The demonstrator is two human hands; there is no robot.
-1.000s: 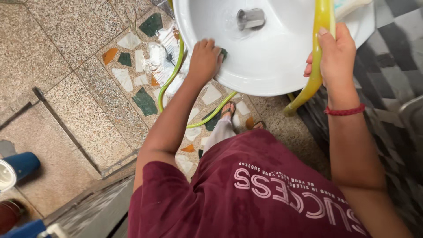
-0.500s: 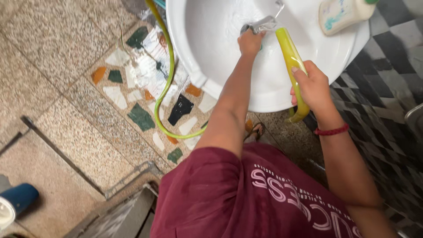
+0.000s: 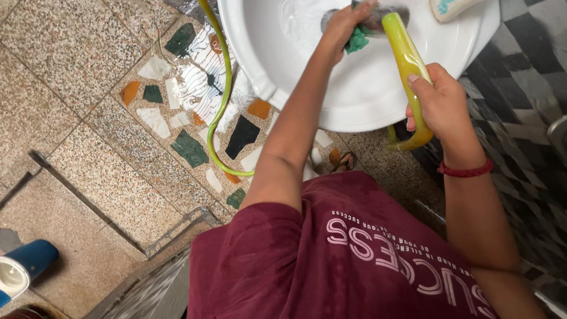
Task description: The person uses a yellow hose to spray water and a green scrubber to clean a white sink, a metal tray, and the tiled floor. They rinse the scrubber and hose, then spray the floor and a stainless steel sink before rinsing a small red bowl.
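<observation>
1. Head view: I look down on a white basin (image 3: 366, 100) above a terrazzo floor (image 3: 88, 118).
2. My left hand (image 3: 345, 23) is inside the basin, its grip closed on a green scrubbing sponge (image 3: 358, 41) pressed against the metal drain fitting (image 3: 384, 13) near the top edge of the picture.
3. My right hand (image 3: 440, 106) has its grip wrapped around a yellow-green hose (image 3: 407, 65), thumb on top; the hose end points into the basin, just beside the sponge.
4. The hose bends under my right hand below the basin rim, and another stretch loops across the floor at the basin's left.
5. A pale bottle (image 3: 452, 7) lies on the basin's far rim.
6. A blue cup (image 3: 23, 269) lies on the floor at lower left.
</observation>
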